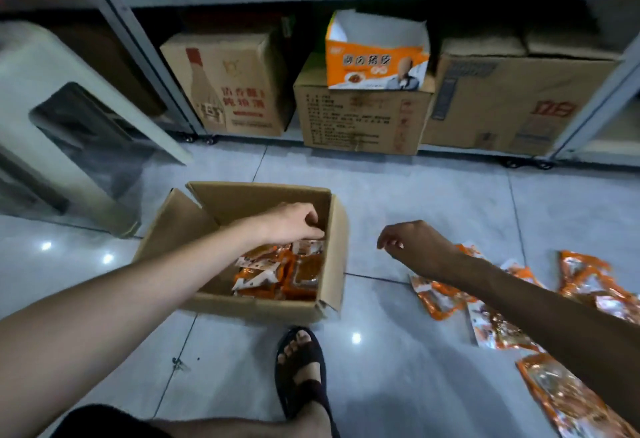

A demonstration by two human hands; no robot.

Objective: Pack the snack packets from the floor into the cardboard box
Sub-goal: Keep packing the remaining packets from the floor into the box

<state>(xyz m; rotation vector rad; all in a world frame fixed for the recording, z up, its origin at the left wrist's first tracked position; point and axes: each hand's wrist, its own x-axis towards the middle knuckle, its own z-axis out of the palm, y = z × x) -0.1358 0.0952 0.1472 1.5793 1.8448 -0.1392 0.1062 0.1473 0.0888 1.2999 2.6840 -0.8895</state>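
a person is crouching on a glossy tiled floor (433, 192) beside an open cardboard box (337, 257), which is sitting just ahead of a sandalled foot (300, 361). the left hand (289, 223) is reaching into the box from the left, fingers curled downward right above the top layer; whether they are pinching a packet or only brushing it, one cannot tell from here. orange-and-white snack packets (277, 275) are lying heaped in the right half of the box, against its right wall. the right hand (415, 243) is hovering over the bare tiles between the box and the loose pile, fingers hanging loosely bent and grasping nothing. more packets on the floor (581, 278) are lying scattered to the right, some partly hidden under the right forearm. behind, brown cartons (235, 91) are standing in a row under a metal shelf rack (138, 53), with an orange display carton (377, 60) resting on the middle one. a pale plastic stool (69, 91) is standing at the left.
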